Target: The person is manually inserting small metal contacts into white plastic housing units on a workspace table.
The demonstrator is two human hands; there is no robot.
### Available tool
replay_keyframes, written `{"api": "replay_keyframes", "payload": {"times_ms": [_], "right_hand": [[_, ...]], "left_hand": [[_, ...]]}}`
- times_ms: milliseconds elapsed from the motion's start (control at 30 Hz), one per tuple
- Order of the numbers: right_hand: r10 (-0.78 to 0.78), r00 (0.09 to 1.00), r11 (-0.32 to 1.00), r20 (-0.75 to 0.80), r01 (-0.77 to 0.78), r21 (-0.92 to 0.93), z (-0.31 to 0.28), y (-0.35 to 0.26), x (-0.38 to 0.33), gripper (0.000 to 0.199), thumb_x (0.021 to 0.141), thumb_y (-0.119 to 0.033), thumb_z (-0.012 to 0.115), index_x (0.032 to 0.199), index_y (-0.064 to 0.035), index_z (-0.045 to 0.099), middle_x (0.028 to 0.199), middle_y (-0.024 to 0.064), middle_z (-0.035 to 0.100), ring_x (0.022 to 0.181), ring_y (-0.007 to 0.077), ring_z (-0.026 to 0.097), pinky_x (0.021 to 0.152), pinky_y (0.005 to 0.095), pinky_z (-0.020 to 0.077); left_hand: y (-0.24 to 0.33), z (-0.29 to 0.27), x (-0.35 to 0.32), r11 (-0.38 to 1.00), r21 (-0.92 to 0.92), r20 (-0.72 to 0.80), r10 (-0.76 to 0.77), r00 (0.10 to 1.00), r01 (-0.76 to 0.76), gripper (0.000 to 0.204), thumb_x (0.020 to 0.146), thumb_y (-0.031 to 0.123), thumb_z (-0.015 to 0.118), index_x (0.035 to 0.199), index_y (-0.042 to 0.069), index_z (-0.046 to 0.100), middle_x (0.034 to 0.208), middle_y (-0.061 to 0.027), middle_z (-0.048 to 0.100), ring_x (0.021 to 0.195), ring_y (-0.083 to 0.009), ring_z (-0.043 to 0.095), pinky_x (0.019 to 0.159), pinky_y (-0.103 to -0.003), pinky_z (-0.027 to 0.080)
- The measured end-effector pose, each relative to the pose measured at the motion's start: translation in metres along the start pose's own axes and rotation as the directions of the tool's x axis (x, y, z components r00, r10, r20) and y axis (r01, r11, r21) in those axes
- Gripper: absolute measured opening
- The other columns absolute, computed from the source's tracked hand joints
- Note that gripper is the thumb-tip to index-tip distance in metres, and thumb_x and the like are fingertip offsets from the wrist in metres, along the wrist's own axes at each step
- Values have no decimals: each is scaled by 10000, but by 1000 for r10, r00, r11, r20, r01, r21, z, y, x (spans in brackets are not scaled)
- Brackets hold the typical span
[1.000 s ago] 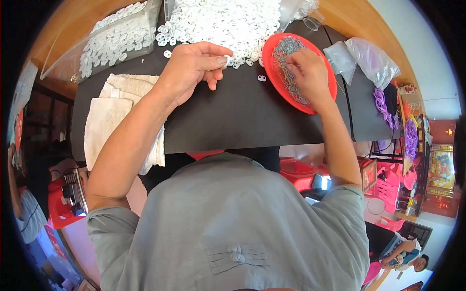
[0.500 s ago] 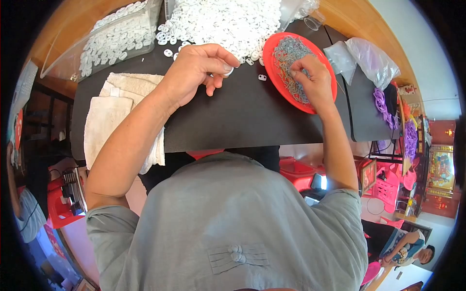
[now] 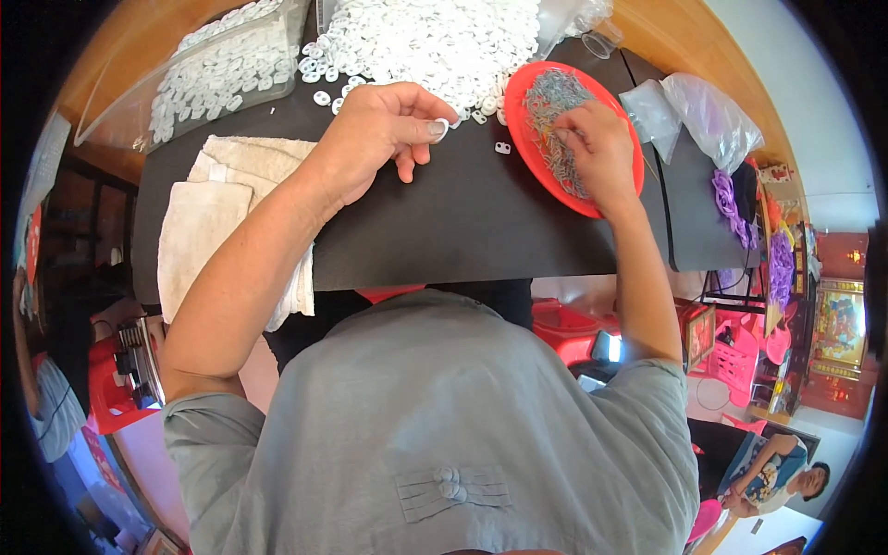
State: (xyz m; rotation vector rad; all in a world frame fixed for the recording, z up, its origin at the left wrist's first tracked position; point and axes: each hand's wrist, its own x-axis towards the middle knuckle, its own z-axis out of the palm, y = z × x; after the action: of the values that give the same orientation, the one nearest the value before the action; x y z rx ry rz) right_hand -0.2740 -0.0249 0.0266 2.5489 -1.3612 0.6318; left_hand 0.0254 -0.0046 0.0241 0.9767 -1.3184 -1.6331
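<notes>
My left hand pinches a small white plastic ring between thumb and forefinger, just in front of a big heap of white plastic rings on the black table. My right hand rests fingers-down in a red plate full of small grey metal pieces; whether it grips any of them is hidden. One loose white piece lies on the table between my hands.
A clear plastic bag of white rings lies at the back left. A folded cream towel covers the table's left side. Clear plastic bags and purple items sit at the right. Another person sits at the lower right.
My right hand has shifted slightly toward the near side of the red plate. My left hand keeps the white ring in nearly the same place.
</notes>
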Motion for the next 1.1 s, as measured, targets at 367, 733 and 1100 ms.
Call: {"api": "replay_keyframes", "payload": {"times_ms": [367,733,1100], "right_hand": [[517,840,523,165,-462,716,-4,5,-11,114,824,23,662,936,17,681,846,15,677,783,89,608,760,228,479],[386,889,256,245,-359,898,-9,-90,30,185,823,80,634,1000,42,674,901,70,685,873,132,656,791,236,501],[100,989,707,-108,6,707,2,-114,50,209,857,39,632,1052,-20,676,917,37,679,847,114,646,726,236,514]], "left_hand": [[4,0,-1,999,-38,19,-12,1000,13,177,792,2,606,935,-27,706,708,-40,599,545,-86,552,439,-209,440],[5,5,-3,999,-28,22,32,999,-32,124,803,13,648,912,-22,697,745,-53,631,552,-98,564,399,-216,444],[13,-3,-6,975,-217,-24,-60,998,54,146,800,114,645,793,-30,659,702,-95,604,529,-162,570,397,-264,440]]}}
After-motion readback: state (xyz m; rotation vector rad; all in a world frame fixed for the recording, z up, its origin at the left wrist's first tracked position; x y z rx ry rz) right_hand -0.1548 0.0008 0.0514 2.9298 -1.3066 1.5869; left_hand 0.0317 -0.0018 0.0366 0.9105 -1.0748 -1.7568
